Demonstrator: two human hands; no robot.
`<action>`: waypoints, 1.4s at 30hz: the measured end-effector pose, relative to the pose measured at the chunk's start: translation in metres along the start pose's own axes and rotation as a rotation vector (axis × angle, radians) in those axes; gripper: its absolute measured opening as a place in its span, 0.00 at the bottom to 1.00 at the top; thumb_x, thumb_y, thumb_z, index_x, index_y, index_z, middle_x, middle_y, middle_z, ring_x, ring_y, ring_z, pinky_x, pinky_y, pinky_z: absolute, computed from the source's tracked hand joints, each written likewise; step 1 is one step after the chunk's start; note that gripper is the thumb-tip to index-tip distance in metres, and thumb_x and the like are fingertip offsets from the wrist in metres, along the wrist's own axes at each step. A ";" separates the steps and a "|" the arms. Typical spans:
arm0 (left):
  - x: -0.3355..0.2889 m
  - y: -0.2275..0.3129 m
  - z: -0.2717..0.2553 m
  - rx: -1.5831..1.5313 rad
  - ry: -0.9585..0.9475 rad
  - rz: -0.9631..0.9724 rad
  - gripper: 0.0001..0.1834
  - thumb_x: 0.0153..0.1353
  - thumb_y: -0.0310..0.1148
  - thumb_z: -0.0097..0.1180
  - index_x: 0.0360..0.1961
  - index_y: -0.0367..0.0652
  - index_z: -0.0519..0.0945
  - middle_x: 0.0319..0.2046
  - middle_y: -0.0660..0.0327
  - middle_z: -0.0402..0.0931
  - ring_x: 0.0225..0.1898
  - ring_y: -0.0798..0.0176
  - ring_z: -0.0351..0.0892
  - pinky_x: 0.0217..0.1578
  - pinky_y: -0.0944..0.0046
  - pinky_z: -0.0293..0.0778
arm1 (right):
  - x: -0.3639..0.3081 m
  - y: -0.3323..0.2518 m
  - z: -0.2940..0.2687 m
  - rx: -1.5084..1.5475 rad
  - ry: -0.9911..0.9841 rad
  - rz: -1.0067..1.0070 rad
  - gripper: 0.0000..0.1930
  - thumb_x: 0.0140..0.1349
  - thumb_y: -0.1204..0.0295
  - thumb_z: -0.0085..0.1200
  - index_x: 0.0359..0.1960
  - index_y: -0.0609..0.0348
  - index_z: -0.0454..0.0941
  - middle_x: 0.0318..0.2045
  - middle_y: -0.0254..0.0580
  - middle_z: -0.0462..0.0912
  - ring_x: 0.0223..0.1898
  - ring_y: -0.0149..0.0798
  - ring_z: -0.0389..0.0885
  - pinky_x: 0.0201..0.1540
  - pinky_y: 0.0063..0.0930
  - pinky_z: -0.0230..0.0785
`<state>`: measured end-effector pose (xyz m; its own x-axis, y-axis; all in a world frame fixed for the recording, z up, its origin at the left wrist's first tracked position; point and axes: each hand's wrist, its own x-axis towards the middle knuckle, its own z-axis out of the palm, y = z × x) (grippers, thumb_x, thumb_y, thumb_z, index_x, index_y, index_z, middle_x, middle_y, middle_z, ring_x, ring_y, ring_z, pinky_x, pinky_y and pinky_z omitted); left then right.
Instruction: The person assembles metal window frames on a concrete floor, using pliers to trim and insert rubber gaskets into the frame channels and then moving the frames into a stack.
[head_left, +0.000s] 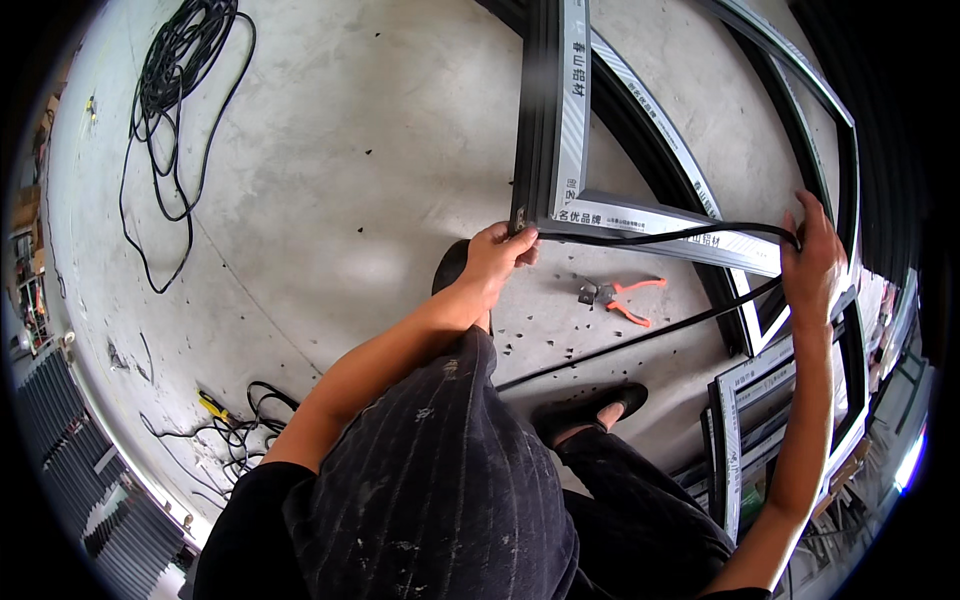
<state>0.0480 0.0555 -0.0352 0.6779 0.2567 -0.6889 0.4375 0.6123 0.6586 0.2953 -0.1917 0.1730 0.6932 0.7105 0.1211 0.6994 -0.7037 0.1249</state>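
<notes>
A dark metal window frame (545, 130) with white printed film stands in front of me. At its near-left corner my left hand (497, 262) is closed, thumb and fingers pinching the end of a black rubber sealing strip (655, 238). The strip runs right along the frame's near bar to my right hand (815, 255), whose fingers are wrapped round it. From there it doubles back, slanting down left toward my leg. Under the strip, on the floor, lie cutting pliers with orange handles (630, 300), jaws pointing left.
Coiled black strip or cable (185, 75) lies on the concrete floor at the upper left. Tangled black cords with a yellow-handled tool (213, 406) are at the lower left. Small black scraps dot the floor near my feet. More filmed frames (735, 440) stand at the right.
</notes>
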 end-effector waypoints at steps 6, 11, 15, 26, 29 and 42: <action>0.001 -0.006 0.006 -0.059 -0.053 -0.018 0.13 0.61 0.41 0.60 0.35 0.41 0.80 0.27 0.64 0.80 0.28 0.70 0.78 0.34 0.69 0.69 | -0.051 0.042 0.055 0.047 -0.283 -0.075 0.31 0.46 0.69 0.67 0.55 0.57 0.71 0.50 0.49 0.74 0.53 0.53 0.71 0.57 0.43 0.63; 0.005 0.003 0.000 -0.087 -0.014 0.009 0.13 0.61 0.39 0.60 0.36 0.39 0.79 0.27 0.62 0.80 0.29 0.69 0.78 0.33 0.69 0.69 | -0.033 0.042 0.072 0.088 -0.405 -0.045 0.30 0.41 0.69 0.69 0.49 0.57 0.71 0.42 0.48 0.74 0.47 0.52 0.71 0.52 0.42 0.63; 0.033 0.043 -0.040 -0.033 0.070 0.100 0.11 0.61 0.38 0.60 0.32 0.41 0.81 0.24 0.63 0.79 0.27 0.69 0.75 0.34 0.68 0.70 | -0.012 0.014 0.078 0.150 -0.375 -0.094 0.29 0.39 0.67 0.69 0.46 0.58 0.74 0.39 0.47 0.75 0.46 0.51 0.72 0.52 0.43 0.62; 0.187 0.247 -0.146 -0.101 0.254 0.179 0.12 0.63 0.44 0.57 0.32 0.47 0.77 0.24 0.65 0.75 0.29 0.67 0.74 0.32 0.66 0.71 | 0.117 -0.116 0.098 0.541 -0.144 0.033 0.26 0.43 0.61 0.68 0.43 0.62 0.77 0.31 0.50 0.78 0.38 0.52 0.76 0.42 0.41 0.69; 0.190 0.251 -0.132 -0.193 0.284 0.164 0.13 0.65 0.47 0.54 0.37 0.49 0.76 0.31 0.65 0.76 0.35 0.65 0.76 0.37 0.60 0.72 | 0.122 -0.116 0.101 0.550 -0.145 0.044 0.26 0.43 0.60 0.68 0.43 0.63 0.77 0.31 0.50 0.78 0.38 0.53 0.76 0.42 0.41 0.69; 0.010 -0.030 0.042 0.075 -0.776 -0.414 0.14 0.61 0.46 0.59 0.40 0.50 0.79 0.38 0.69 0.77 0.39 0.73 0.73 0.40 0.70 0.72 | 0.116 -0.115 0.097 0.491 -0.152 0.029 0.29 0.44 0.60 0.67 0.46 0.64 0.76 0.34 0.49 0.78 0.41 0.51 0.76 0.44 0.41 0.69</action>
<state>0.0663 0.0078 -0.0490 0.6545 -0.5715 -0.4950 0.7560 0.4856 0.4389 0.3121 -0.0289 0.0774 0.7057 0.7078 -0.0310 0.6533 -0.6671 -0.3581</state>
